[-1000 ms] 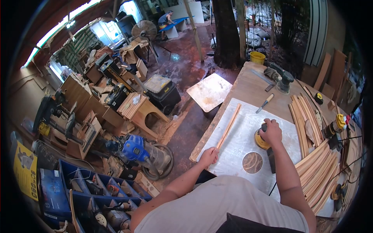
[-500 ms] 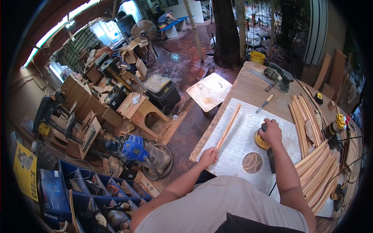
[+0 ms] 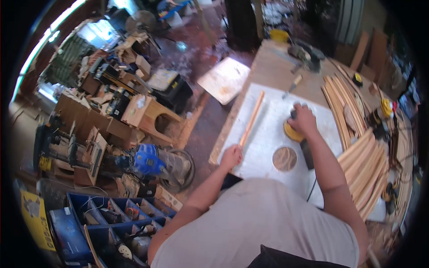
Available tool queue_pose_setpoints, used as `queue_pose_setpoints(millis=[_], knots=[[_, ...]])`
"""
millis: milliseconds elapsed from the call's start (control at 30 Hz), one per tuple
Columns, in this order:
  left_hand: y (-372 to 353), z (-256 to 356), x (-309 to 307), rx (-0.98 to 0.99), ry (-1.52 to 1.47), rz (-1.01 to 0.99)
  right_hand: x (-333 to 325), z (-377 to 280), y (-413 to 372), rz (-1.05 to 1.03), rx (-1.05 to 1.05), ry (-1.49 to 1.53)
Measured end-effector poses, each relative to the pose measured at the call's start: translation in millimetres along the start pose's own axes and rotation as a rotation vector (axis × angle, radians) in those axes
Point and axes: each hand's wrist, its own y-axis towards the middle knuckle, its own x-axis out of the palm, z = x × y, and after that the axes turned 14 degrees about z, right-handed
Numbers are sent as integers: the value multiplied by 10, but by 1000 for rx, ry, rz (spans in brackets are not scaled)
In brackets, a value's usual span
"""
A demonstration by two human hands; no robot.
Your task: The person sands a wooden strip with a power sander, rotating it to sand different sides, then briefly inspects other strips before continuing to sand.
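A thin wooden strip lies lengthwise on a silvery board on the workbench. My left hand is closed round the strip's near end. To the right, my right hand grips the dark top of a sander with a yellow body, which rests on or just over the board; its underside is hidden. Between my arms, the board has a round hole. A chisel-like tool with a pale handle lies at the board's far edge.
Bundled wooden strips cover the bench's right side. Another sander and a yellow tub stand at the far end. Left are a blue vacuum, a wooden stool and a blue divided box. A person bends over a blue panel far off.
The whole view has shifted, so the bench and both hands appear higher and slightly left. Each hand keeps its hold, on the strip and on the sander.
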Motion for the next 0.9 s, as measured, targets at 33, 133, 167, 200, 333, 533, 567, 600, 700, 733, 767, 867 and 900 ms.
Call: queue_pose_setpoints(millis=[33, 133, 167, 200, 333, 533, 567, 600, 700, 733, 767, 867, 900], knots=[[-7, -1, 16, -1, 55, 3, 19, 21, 1, 0, -5, 7], [-1, 173, 18, 27, 265, -34, 49, 64, 39, -12, -6, 22], [13, 229, 12, 44, 331, -54, 42, 60, 37, -14, -5, 14], [26, 279, -4, 68, 398, -71, 29, 50, 40, -10, -6, 10], [-25, 390, -136, -5, 456, -122, 9, 45, 73, -76, 15, 3], [-207, 453, -532, -185, 220, -360, 48, 55, 61, -36, -23, 0], [-262, 505, -573, -195, 223, -360, 62, 51, 60, -46, -22, 4], [-317, 551, -602, -204, 261, -332, 54, 55, 75, -54, -46, -12], [-362, 539, -721, -187, 338, -324, 96, 102, 66, -66, -62, -16], [-328, 536, -745, -133, 363, -329, 86, 92, 60, -40, -72, -8], [-287, 542, -756, -137, 417, -319, 52, 57, 55, -46, -55, -31], [-116, 367, -828, -74, 516, -290, 102, 89, 47, 24, -94, -8], [-59, 330, -853, -79, 516, -306, 103, 111, 52, 19, -99, 1]])
